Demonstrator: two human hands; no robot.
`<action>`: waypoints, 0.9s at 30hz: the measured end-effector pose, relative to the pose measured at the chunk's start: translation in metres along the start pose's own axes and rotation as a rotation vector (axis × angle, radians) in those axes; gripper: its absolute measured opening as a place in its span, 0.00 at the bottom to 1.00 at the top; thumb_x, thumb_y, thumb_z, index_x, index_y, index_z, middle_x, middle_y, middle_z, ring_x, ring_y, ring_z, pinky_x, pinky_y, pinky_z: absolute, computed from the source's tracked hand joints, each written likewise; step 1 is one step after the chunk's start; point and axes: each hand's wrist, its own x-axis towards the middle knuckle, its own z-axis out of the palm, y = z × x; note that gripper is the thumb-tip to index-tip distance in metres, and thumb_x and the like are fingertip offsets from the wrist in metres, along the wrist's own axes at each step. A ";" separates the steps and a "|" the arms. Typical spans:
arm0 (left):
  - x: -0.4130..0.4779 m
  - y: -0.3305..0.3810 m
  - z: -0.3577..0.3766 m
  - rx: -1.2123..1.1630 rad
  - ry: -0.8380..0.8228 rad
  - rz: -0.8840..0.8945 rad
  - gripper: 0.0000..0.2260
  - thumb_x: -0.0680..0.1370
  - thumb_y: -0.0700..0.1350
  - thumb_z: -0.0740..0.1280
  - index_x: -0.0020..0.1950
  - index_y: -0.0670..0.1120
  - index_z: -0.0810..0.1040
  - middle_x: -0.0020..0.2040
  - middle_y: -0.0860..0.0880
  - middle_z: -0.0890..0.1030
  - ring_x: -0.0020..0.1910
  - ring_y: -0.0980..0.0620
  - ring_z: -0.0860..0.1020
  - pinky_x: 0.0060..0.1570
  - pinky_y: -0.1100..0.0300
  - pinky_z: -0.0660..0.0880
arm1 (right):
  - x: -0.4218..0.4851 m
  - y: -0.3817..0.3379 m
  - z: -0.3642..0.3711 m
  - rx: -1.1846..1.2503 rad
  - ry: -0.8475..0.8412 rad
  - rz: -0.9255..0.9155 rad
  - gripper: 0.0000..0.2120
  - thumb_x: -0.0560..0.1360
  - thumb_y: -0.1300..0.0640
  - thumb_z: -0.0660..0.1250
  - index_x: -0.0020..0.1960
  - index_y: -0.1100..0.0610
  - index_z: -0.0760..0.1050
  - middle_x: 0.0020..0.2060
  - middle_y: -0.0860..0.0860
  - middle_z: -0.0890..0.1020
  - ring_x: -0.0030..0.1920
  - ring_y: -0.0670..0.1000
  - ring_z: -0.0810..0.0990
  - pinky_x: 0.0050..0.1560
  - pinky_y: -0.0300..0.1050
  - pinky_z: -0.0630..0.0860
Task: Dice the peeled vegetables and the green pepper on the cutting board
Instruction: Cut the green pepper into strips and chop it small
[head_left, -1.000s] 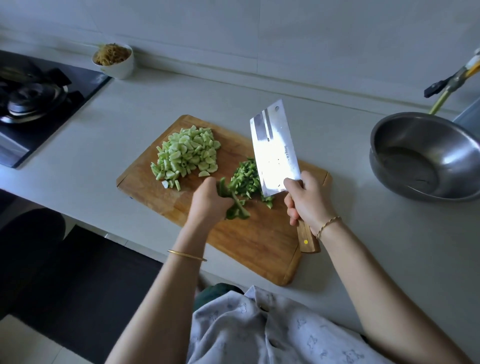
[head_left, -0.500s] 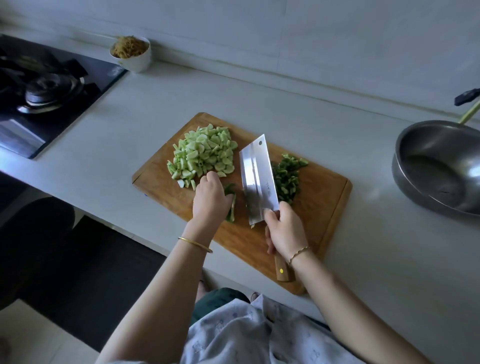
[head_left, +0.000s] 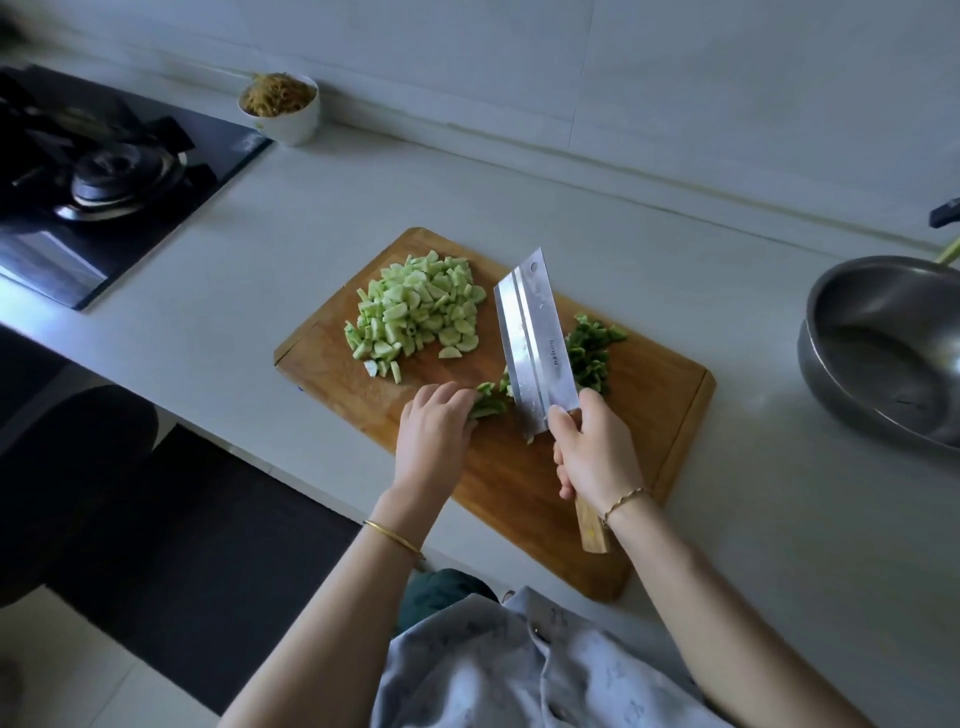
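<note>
A wooden cutting board (head_left: 530, 499) lies on the pale counter. On its far left part sits a heap of pale green diced vegetable (head_left: 418, 314). Dark green chopped pepper (head_left: 589, 351) lies to the right of the cleaver blade. My right hand (head_left: 597, 449) grips the wooden handle of a steel cleaver (head_left: 535, 343), whose blade stands on the board. My left hand (head_left: 434, 434) has curled fingers holding down a remaining piece of green pepper (head_left: 488, 402) just left of the blade.
A steel bowl (head_left: 883, 353) stands on the counter at the right. A black gas stove (head_left: 98, 176) fills the far left, with a white bowl of brown shreds (head_left: 280, 106) behind it. The counter's front edge runs just below the board.
The cleaver, raised a second ago, has come down onto the board left of the chopped pepper. My left hand stays on the remaining pepper piece. The camera view has shifted.
</note>
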 end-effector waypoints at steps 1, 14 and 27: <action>0.000 -0.003 0.002 -0.009 0.010 0.022 0.10 0.73 0.39 0.71 0.54 0.44 0.82 0.53 0.48 0.82 0.52 0.41 0.78 0.50 0.49 0.74 | 0.000 0.000 -0.001 -0.014 0.002 -0.011 0.08 0.82 0.54 0.57 0.54 0.59 0.68 0.30 0.52 0.74 0.21 0.45 0.69 0.21 0.37 0.70; 0.023 -0.018 0.017 -0.111 0.019 0.140 0.07 0.77 0.36 0.66 0.54 0.39 0.81 0.58 0.43 0.79 0.59 0.40 0.74 0.60 0.51 0.71 | -0.004 -0.013 0.012 -0.050 0.058 0.055 0.09 0.81 0.52 0.58 0.45 0.56 0.67 0.30 0.52 0.74 0.22 0.46 0.69 0.21 0.37 0.70; 0.031 -0.024 0.007 -0.209 -0.025 0.244 0.12 0.67 0.28 0.69 0.46 0.40 0.79 0.49 0.44 0.80 0.52 0.42 0.76 0.53 0.51 0.73 | -0.017 -0.032 0.039 -0.089 0.182 0.139 0.10 0.81 0.53 0.57 0.45 0.57 0.66 0.32 0.53 0.74 0.24 0.48 0.70 0.22 0.40 0.70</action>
